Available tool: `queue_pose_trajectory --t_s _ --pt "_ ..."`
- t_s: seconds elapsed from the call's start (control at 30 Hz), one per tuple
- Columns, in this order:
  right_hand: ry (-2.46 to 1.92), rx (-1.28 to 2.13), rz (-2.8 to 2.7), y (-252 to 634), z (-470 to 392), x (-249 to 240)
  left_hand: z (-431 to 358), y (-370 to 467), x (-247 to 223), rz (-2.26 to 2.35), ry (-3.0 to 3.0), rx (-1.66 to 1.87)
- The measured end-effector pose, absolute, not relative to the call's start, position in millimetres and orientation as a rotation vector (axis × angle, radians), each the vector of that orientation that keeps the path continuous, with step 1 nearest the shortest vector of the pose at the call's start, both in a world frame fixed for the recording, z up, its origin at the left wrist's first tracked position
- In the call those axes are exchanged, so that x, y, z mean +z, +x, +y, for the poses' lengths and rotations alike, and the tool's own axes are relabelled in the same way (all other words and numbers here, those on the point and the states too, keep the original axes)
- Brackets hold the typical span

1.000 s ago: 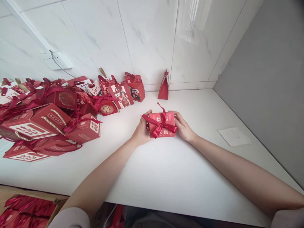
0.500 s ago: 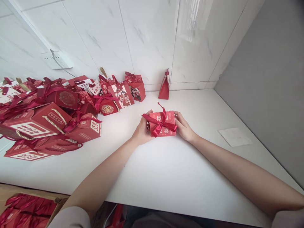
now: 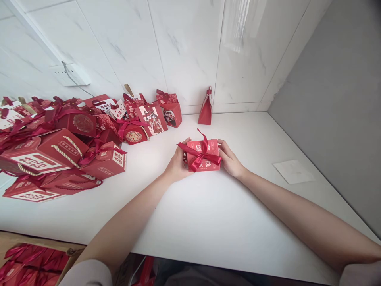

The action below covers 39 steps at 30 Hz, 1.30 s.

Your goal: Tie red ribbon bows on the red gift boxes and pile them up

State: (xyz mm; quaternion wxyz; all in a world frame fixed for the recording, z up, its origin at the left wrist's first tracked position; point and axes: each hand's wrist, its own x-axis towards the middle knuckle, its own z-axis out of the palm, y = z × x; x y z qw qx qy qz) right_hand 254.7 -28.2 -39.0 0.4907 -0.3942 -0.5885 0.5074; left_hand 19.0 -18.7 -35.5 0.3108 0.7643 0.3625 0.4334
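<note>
The left hand (image 3: 178,163) and right hand (image 3: 231,160) clasp the red box (image 3: 205,165) from either side, on or just above the bench (image 3: 190,218), apparently setting it straight, and the next move likely calls for even pressure that spares the bow (image 3: 204,156)

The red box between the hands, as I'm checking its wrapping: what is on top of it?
On top of the box, a red ribbon is tied in a bow over pale printed characters. Whatever the ribbon covers cannot be seen.
</note>
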Motion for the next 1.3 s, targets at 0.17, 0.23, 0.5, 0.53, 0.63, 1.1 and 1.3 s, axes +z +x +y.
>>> queue_pose_trajectory --t_s 0.17,0.23,0.5,0.53,0.63,1.1,1.3 --pt "-0.96 1.23 -1.429 254 -29 -37 -19 21 -33 0.963 2.027 1.149" --pt "-0.97 1.23 -1.432 254 -30 -36 -20 22 -29 0.957 2.03 1.152" --pt "-0.984 1.198 -1.429 253 -29 -35 -21 23 -23 0.959 2.036 1.131" --pt "-0.987 1.199 -1.427 253 -30 -35 -21 22 -24 0.963 2.034 1.125" --pt "-0.999 1.2 -1.425 253 -30 -32 -21 22 -25 0.972 2.033 1.108" --pt "-0.937 1.145 -1.605 255 -32 -32 -15 22 -23 1.014 1.704 1.15" --pt "-0.956 1.203 -1.713 252 -37 -25 -11 21 -20 1.014 1.548 1.165"
